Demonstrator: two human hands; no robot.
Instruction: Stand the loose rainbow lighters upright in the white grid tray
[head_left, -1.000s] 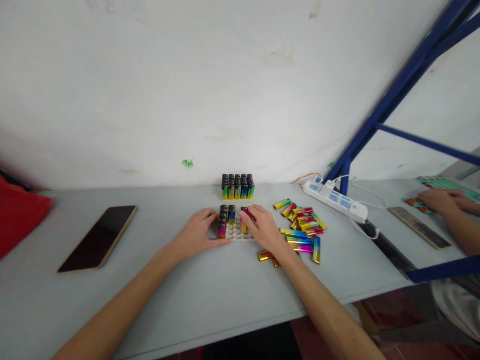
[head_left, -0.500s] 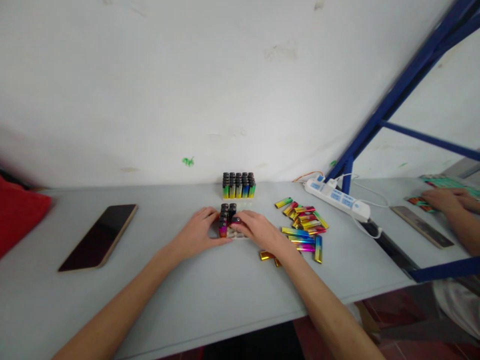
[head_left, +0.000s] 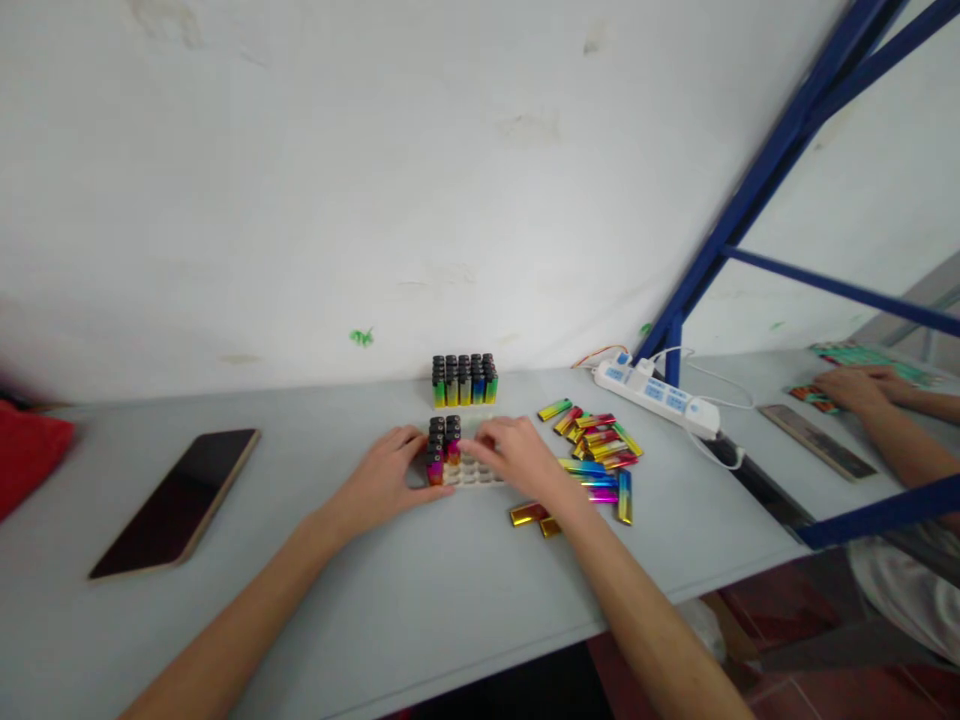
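A white tray with slots [head_left: 476, 476] lies on the table, its left end holding two columns of upright black-topped lighters [head_left: 435, 452]. My left hand [head_left: 386, 465] grips the tray's left end, thumb along the front edge and fingers behind. Over the tray's slots is my right hand [head_left: 510, 452], fingers bent and a little apart. Its fingertips are close beside a pink lighter [head_left: 453, 453] standing in the second column; whether they touch it I cannot tell. Behind, against the wall, stands a full block of green, yellow and blue lighters [head_left: 465, 385].
Shiny multicoloured lighter sleeves [head_left: 596, 440] are heaped right of my right hand. Further right lie a white power strip [head_left: 660, 395] with cables and a blue metal frame [head_left: 705, 270]. A phone [head_left: 176, 500] rests at left. Beyond the frame, another person's hands [head_left: 859, 385] work.
The lighter that was tilted in my right fingers now stands upright in the second column, and those fingers have loosened. My left hand stays on the tray. The camera view has shifted slightly.
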